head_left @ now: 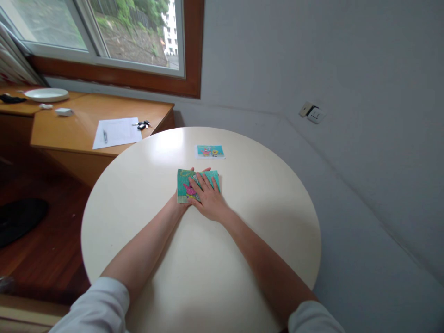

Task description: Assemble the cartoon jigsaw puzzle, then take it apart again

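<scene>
A small teal panel with a pink cartoon starfish [183, 188] is held between my two hands just over the round table [145, 185]. My left hand [182, 206] supports it from below, with fingertips showing past its far edge; most of that hand is hidden. On top lies my right hand [208, 196], flat and with fingers spread, covering the right half of the picture. Beyond the hands, a printed card [210, 151] with a pink and a yellow cartoon figure rests flat on the table.
A wooden desk [83, 111] adjoins at the back left. It bears a paper sheet [120, 132], a pen [105, 136], keys [143, 125], a small white box [64, 112] and a white round dish [46, 95]. A wall with sockets [315, 115] stands at the right.
</scene>
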Available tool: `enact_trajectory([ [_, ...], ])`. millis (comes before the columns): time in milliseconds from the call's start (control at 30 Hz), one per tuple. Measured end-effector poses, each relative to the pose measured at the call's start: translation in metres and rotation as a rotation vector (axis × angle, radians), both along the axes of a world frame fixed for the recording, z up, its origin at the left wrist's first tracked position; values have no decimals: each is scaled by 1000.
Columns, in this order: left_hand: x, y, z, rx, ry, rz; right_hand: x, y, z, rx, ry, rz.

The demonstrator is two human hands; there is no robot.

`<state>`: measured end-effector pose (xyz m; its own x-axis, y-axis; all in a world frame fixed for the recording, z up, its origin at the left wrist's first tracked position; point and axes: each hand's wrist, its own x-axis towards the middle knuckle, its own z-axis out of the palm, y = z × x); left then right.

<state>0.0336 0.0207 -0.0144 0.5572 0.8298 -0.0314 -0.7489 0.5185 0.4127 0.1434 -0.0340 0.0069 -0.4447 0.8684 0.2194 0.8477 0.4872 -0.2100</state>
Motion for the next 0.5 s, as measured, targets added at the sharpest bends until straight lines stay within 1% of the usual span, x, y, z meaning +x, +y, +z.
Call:
enact_trajectory([
  [233,1,-2,6,-6,10,7,0,0,-1,8,-9,-7],
  [400,1,0,4,-20,9,3,0,1,-1,11,-6,-12],
  [500,0,1,2,-15,17,-22,0,0,0,9,-6,-13],
])
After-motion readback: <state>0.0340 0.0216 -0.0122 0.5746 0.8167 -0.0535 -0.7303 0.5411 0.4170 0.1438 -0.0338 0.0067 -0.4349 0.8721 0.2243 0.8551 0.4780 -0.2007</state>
